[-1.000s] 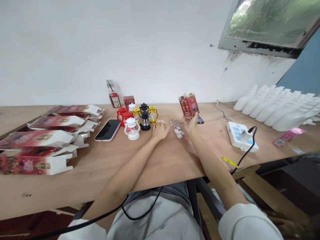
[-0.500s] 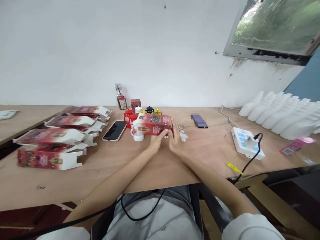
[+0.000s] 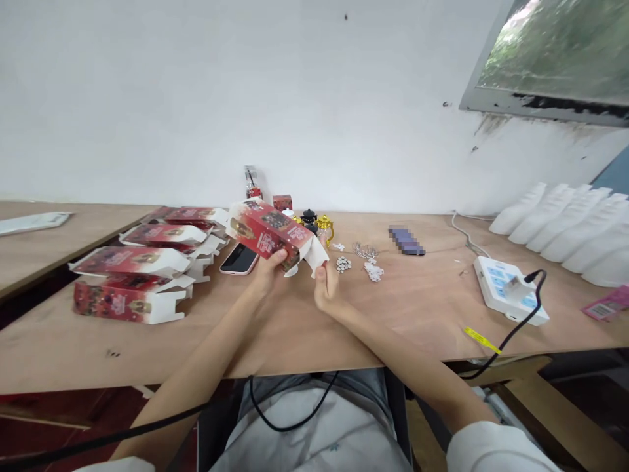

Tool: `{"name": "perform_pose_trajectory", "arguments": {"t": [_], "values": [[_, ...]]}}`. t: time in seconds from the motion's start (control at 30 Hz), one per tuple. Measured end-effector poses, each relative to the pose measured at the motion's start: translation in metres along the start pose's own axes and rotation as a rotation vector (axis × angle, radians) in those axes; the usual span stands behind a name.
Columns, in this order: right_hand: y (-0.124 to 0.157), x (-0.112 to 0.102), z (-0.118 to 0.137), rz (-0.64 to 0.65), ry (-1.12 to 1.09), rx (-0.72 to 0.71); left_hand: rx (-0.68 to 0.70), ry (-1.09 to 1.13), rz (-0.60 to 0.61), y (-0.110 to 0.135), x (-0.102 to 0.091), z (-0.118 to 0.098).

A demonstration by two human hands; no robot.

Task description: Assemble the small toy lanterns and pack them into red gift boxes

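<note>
The red printed cardboard box [image 3: 268, 226] blocks part of the pink-rimmed, black-screened phone [image 3: 239, 260] and nearly all of a white-lidded lantern [image 3: 287, 212]! Most fingers of the left hand [image 3: 268, 270] are lost behind it. The flat blue-purple slab [image 3: 407, 240]: blocky pixels. At right, 2 cut off: pink carton [image 3: 607, 303], white moulded stack [image 3: 565, 223]. Silvery tangle [image 3: 364, 250]? Too fine to tell.

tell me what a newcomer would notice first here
Probably the red printed carton held up mid-scene, in the left hand, with the right hand at its open white end flap. Next, likely the similar red cartons lying on the left, their white flaps open, and the white power strip with its black cord on the right.
</note>
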State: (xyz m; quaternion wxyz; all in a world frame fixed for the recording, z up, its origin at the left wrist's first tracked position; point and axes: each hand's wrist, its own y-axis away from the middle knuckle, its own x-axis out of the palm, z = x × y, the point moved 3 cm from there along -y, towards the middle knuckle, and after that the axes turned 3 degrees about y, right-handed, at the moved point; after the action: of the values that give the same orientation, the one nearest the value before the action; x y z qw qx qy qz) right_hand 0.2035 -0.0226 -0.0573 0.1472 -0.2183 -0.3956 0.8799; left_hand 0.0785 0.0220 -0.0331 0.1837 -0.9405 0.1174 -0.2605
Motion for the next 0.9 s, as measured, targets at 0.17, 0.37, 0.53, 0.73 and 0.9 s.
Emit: {"name": "perform_pose_trajectory", "arguments": {"t": [0.17,0.37,0.53,0.73,0.9], "values": [[-0.006,-0.015,-0.008,-0.100,0.055,-0.055,-0.028,-0.012,-0.025,-0.001,0.004,-0.001],[-0.012,-0.022,-0.008,0.017,0.056,-0.087,0.058,-0.098,-0.074,-0.005,-0.003,0.001],[-0.017,-0.028,-0.006,-0.065,0.071,-0.024,-0.071,-0.056,-0.045,-0.001,0.003,0.011],[-0.020,-0.025,-0.014,-0.095,-0.039,0.073,-0.012,-0.071,-0.062,-0.002,0.001,0.013],[-0.024,-0.021,-0.035,-0.155,-0.292,0.349,0.096,-0.129,-0.139,-0.008,-0.007,0.008]]}}
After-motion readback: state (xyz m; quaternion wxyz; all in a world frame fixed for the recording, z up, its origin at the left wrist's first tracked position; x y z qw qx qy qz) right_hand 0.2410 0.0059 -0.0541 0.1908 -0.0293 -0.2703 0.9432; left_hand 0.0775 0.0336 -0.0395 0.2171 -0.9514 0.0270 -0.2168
